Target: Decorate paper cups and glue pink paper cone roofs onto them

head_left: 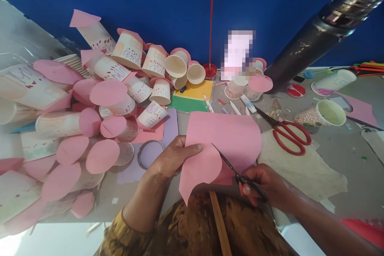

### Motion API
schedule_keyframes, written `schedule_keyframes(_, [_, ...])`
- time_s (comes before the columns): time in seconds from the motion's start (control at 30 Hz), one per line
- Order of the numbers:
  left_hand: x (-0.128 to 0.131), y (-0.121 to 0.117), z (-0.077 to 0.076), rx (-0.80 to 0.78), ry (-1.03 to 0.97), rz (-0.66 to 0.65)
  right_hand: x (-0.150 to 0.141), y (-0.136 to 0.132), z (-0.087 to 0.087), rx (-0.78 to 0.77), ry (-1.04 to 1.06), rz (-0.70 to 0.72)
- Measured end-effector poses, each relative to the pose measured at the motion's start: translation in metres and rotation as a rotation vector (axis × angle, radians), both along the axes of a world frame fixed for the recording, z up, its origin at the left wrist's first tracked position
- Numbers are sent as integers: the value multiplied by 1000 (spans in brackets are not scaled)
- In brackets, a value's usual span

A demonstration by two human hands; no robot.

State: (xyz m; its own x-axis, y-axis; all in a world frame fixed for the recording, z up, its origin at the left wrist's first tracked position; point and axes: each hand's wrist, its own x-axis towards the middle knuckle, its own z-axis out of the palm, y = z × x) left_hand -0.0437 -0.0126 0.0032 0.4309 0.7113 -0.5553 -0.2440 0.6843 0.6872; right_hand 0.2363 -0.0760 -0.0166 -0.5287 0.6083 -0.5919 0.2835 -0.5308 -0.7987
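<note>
My left hand [177, 156] grips a sheet of pink paper [225, 132] at its left side, thumb on top and fingers hidden beneath. A curved cut edge runs along the lower part of the sheet, and a pointed flap hangs toward my lap. In my right hand [255, 184] are dark-bladed scissors [229, 163], their handles wrapped by my fingers. The blades point up and left, lying at the cut in the paper. A second pair of scissors with red handles [289, 138] rests beyond my right hand, partly on a pale cloth [303, 168].
Many paper cups with pink paper tops [108, 93] crowd the left side. A roll of tape [142, 154] lies left of my left hand. Markers [235, 108] are scattered behind the sheet. At the right stand a black flask [309, 44] and a patterned cup [321, 114].
</note>
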Motion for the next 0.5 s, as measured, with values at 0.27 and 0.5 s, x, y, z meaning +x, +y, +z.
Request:
schedule_keyframes(0.27, [0, -1, 1, -26, 9, -3, -3, 2, 7, -17, -18, 40])
schedule_keyframes(0.5, [-1, -1, 2, 3, 35, -15, -3, 4, 10, -45, 8, 89])
